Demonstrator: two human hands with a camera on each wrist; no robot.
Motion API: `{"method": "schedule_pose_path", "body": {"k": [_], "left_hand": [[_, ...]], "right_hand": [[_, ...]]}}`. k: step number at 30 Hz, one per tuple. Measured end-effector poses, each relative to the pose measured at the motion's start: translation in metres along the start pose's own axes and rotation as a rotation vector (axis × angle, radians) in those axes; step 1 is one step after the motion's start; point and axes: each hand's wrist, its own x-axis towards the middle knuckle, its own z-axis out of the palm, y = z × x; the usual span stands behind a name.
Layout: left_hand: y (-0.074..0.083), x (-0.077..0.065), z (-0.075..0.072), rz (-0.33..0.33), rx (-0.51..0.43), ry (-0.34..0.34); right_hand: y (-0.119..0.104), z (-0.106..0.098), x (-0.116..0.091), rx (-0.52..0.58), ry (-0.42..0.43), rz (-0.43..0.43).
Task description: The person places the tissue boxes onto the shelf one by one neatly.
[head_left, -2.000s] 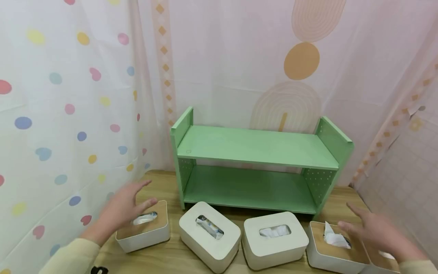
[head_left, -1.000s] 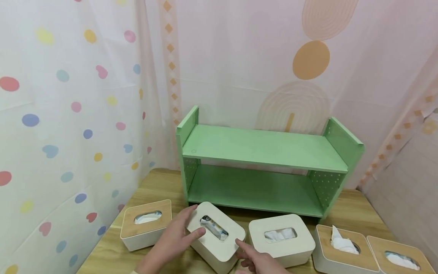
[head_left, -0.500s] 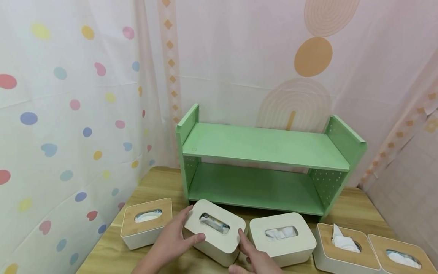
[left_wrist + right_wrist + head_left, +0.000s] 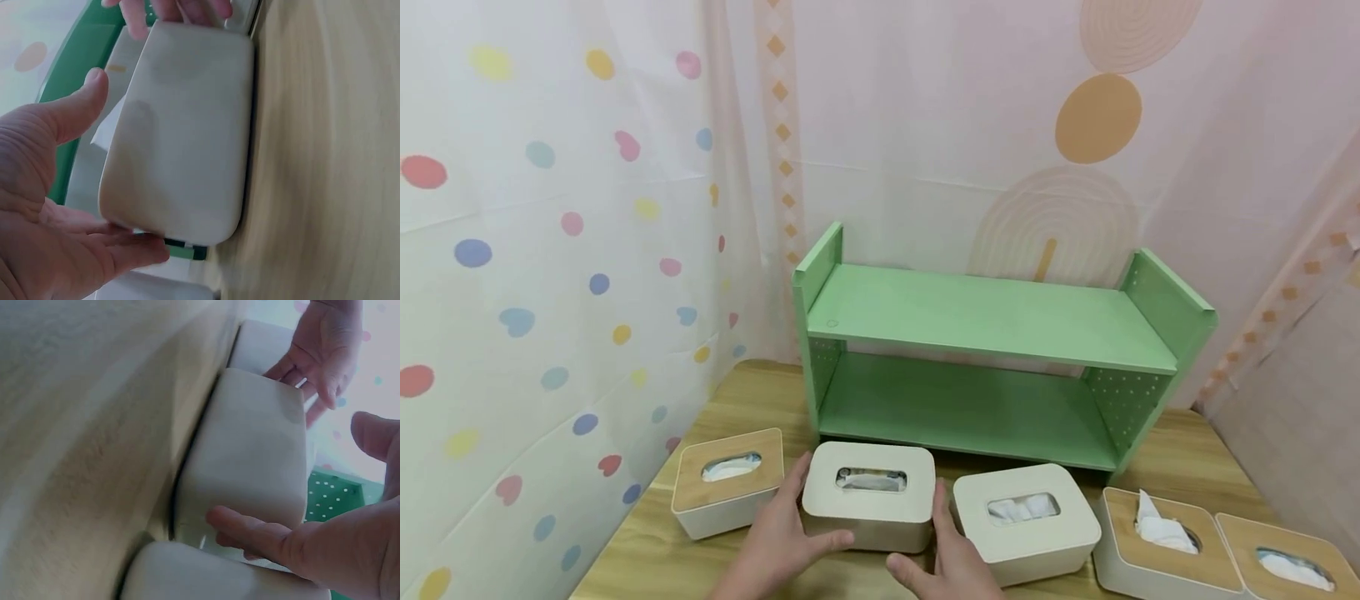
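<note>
A cream tissue box with an oval slot stands in front of the green shelf, its long side squared to me. My left hand lies along the box's left end, fingers extended and thumb held off the front. At the right end, the straight fingers of my right hand touch the side, with that thumb also away from the front face. In the left wrist view the plain front of the tissue box shows between both hands. The right wrist view has the tissue box resting on the table.
Close on the right is a second cream tissue box. Beyond it sit two wood-topped tissue boxes, one with a tissue sticking up, the other beside it. Another wood-topped tissue box is at the left. Patterned curtains hang behind.
Both hands have come in from the far sides to the left cream tissue box. It has turned from slanted to straight, facing the shelf. The other boxes keep their places.
</note>
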Motion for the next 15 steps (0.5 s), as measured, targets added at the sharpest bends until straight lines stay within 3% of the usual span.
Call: {"method": "schedule_pose_path", "body": {"k": [6,10,15], "left_hand": [[0.002,0.0,0.008,-0.035,0.01,0.031],[0.0,-0.001,0.011,-0.059,-0.017,0.039],[-0.007,-0.005,0.013,-0.07,-0.045,0.04]], "right_hand": [[0.003,0.005,0.001,0.123,0.036,-0.027],[0.005,0.01,0.003,0.095,0.063,-0.007],[0.004,0.017,0.006,0.089,0.17,0.001]]}}
